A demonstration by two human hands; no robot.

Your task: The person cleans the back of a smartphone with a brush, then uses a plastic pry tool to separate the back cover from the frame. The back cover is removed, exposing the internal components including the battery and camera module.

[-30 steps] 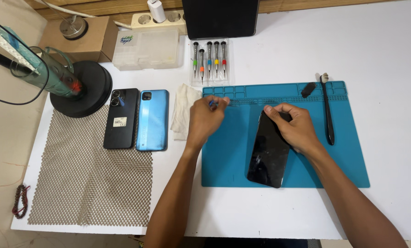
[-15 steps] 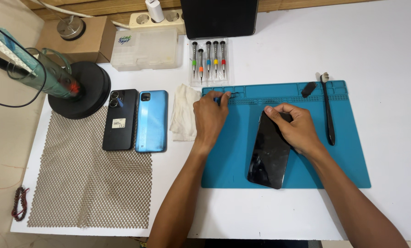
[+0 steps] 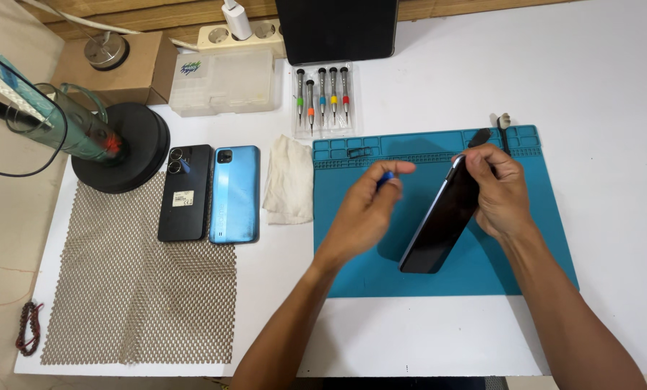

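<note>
Phone (image 3: 440, 220) tilted up on edge over blue mat (image 3: 540, 238), gripped at top by right hand (image 3: 498, 189) | left hand (image 3: 367, 213) just beside, pinching small blue tool (image 3: 385, 178) | cloth (image 3: 289, 189) beyond left hand

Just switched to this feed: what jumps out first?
Mid-frame, the right hand tilts a dark phone up on edge over the teal mat, while the left hand pinches a small blue tool beside it. Left of the mat lie a white cloth, a blue phone and a black phone.
</note>
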